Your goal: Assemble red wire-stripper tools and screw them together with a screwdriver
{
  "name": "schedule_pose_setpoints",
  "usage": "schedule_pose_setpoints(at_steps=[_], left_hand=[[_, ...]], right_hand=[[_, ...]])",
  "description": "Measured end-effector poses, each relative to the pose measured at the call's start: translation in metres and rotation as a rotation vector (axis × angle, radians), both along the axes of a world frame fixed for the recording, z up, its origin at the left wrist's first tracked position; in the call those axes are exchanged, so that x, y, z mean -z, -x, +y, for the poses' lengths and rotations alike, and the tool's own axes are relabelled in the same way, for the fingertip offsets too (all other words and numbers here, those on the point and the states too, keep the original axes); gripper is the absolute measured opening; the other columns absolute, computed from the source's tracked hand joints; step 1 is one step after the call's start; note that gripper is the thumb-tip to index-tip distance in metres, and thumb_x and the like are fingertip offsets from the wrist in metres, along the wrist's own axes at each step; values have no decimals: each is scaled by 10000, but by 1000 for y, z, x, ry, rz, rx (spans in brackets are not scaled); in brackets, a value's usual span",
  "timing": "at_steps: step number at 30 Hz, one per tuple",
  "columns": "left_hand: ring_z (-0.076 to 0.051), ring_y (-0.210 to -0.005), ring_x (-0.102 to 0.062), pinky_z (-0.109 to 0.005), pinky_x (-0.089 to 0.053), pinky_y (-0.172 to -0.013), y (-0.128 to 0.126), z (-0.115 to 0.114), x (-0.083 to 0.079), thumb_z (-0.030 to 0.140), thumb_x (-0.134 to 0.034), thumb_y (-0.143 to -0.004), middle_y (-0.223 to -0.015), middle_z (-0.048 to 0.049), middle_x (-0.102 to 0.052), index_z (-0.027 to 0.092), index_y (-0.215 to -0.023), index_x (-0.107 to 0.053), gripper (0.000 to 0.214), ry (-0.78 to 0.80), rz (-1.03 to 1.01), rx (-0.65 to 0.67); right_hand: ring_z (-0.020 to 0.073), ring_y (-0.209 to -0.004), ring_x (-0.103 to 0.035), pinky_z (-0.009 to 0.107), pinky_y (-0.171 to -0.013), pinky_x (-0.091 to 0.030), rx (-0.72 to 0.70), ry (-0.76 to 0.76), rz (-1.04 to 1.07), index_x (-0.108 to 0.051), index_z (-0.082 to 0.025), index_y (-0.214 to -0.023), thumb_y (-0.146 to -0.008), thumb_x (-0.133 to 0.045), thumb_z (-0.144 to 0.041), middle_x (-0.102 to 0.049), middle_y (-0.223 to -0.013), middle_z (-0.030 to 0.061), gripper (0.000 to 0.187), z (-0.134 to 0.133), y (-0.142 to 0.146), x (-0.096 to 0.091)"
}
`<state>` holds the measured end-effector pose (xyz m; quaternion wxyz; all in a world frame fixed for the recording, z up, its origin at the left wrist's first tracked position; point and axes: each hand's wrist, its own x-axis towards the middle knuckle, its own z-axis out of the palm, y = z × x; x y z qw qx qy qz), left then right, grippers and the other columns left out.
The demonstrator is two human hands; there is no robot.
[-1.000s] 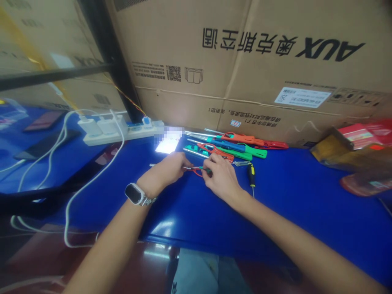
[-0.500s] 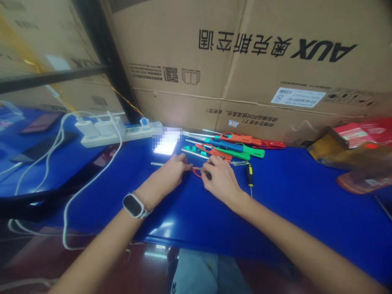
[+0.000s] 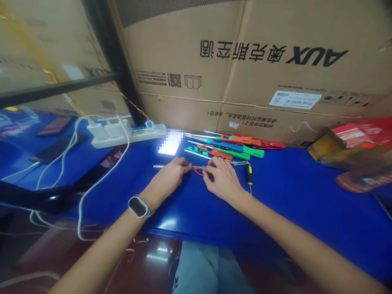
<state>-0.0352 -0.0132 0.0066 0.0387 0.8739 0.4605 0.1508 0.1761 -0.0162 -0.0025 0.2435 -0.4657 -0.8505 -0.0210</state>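
Both of my hands are on one long-nosed gas lighter (image 3: 198, 172), which lies crosswise just above the blue tabletop. My left hand (image 3: 170, 176) pinches its metal tube, whose tip sticks out to the left. The fingers of my right hand (image 3: 221, 176) close around the handle end and hide most of it; a red trigger loop shows between the hands. Right behind them lies a pile of similar lighters (image 3: 235, 148) with orange, blue, green and red handles. A black and yellow screwdriver (image 3: 249, 175) rests to the right of my right hand.
A lit phone (image 3: 171, 146) lies behind my left hand. A white power strip (image 3: 134, 136) with plugs and loose white cables (image 3: 80, 204) is at the left. A large cardboard box (image 3: 251, 77) stands at the back. Red and yellow packages (image 3: 352, 151) sit at the right.
The view has shifted slightly, so the box and power strip appear lower or further right. Both hands keep their hold on the lighter, with only small finger movement.
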Motion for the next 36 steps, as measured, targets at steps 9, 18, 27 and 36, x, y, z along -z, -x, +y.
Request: schedule_pose_setpoints(at_steps=[9,18,27,36], left_hand=[[-214,-958,-619,-343,-529,-905,-5,3,4,105,-415,-978,-1027,-117,-651,130,-1097,-726,335,-72,84,-19],[-274,-1113,-581,-425,-500,-981,-8,1,0,94,-453,-912,-1236,-151,-604,112,-1282,-605,400,-164,63,-47],[-244,-947,-645,-370,-509,-863,-66,46,-33,125,-483,-905,-1032,-104,-666,167,-1049,-692,258,-81,-48,-12],[-313,-1157,-559,-440,-445,-976,-56,85,-19,112,-575,-804,-1220,-133,-648,161,-1240,-622,441,-68,28,-100]], right_hand=[[224,-949,-548,375,-812,-389,-52,27,-64,-753,-197,-1103,-970,-508,-253,-625,-1018,95,284,-6,-8,-1],[254,-1071,-552,404,-873,-395,-66,11,13,-701,-185,-1207,-999,-469,-241,-637,-1141,120,316,0,-16,-4],[230,-980,-595,387,-858,-428,136,95,219,-748,-183,-997,-943,-528,-217,-696,-1016,86,229,15,-54,-14],[317,-1107,-553,461,-895,-424,212,179,-4,-739,-179,-1016,-866,-639,-318,-693,-1114,144,228,73,-32,-24]])
